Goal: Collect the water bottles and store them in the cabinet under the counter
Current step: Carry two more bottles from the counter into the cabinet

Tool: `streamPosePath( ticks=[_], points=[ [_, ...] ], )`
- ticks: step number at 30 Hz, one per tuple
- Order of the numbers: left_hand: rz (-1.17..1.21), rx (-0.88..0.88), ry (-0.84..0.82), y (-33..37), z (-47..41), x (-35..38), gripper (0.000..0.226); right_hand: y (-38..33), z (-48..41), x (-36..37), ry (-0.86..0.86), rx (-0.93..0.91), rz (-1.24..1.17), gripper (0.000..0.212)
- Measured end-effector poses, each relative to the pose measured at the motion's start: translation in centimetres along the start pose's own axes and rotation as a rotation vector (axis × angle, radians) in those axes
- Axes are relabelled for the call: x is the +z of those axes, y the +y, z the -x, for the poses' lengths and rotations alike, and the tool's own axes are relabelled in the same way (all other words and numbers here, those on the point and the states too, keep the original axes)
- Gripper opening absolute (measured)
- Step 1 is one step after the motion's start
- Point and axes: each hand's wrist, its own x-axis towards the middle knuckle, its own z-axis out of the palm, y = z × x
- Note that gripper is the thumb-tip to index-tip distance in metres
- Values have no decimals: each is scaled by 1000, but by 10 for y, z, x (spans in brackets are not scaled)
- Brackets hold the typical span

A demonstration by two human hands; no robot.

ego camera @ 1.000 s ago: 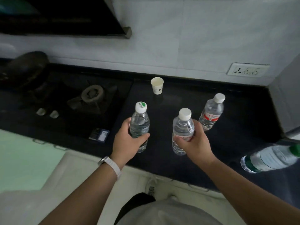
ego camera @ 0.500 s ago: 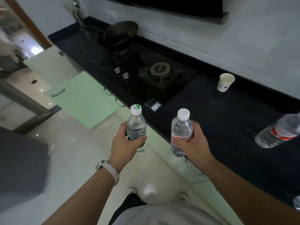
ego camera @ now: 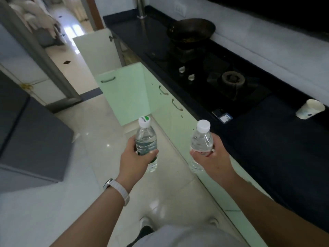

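Two water bottles were carried upright and side by side, apart from each other, above the pale tiled floor [ego camera: 85, 139] just off the front edge of the dark tabletop [ego camera: 267, 148]. The left grip [ego camera: 137, 157] was curled round the middle of the green-capped bottle [ego camera: 146, 138]. The right grip [ego camera: 211, 159] was wrapped round the red-labelled bottle [ego camera: 202, 139] with a plain white cap. Ahead, a pale green cabinet door [ego camera: 124, 93] stood open beneath the tabletop. A dark wok [ego camera: 191, 31] sat on the gas hob, a bare burner [ego camera: 232, 79] lay nearer, and a paper cup [ego camera: 309, 109] stood at far right. A white watch strap [ego camera: 119, 190] circled the left wrist.
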Motion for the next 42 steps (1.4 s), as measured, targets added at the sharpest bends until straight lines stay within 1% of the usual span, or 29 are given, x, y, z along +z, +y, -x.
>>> streamPosePath(
  ticks=[4,7,12,16,20,23,27,32,37,42],
  points=[
    [38,-21,45,-29,-13,-66,50,-29,6,69,-45,-18,-12,49],
    [70,-41,94,-48,-20,-110,53,-49,10,113,-91,-43,-28,46],
    [106,-86,193,-73,-20,-170,55,-79,12,172,-203,-93,4,47],
    [104,-106,272,-91,-18,-205,53,-94,8,211,-286,-138,34,47],
    [97,-128,342,-105,-21,-229,53,-101,-3,246,-360,-151,51,50],
    [64,-151,379,-113,-30,-244,50,-102,-18,272,-405,-153,67,46],
    [4,-155,406,-113,-59,-263,49,-104,-46,308,-463,-140,69,48],
    [-25,-145,455,-107,-118,-277,51,-111,-103,351,-510,-151,80,54],
    [-53,-144,405,-93,-193,-280,58,-132,-174,376,-479,-164,53,46],
    [-42,-169,385,-80,-265,-278,68,-148,-247,388,-464,-156,76,45]
  ],
)
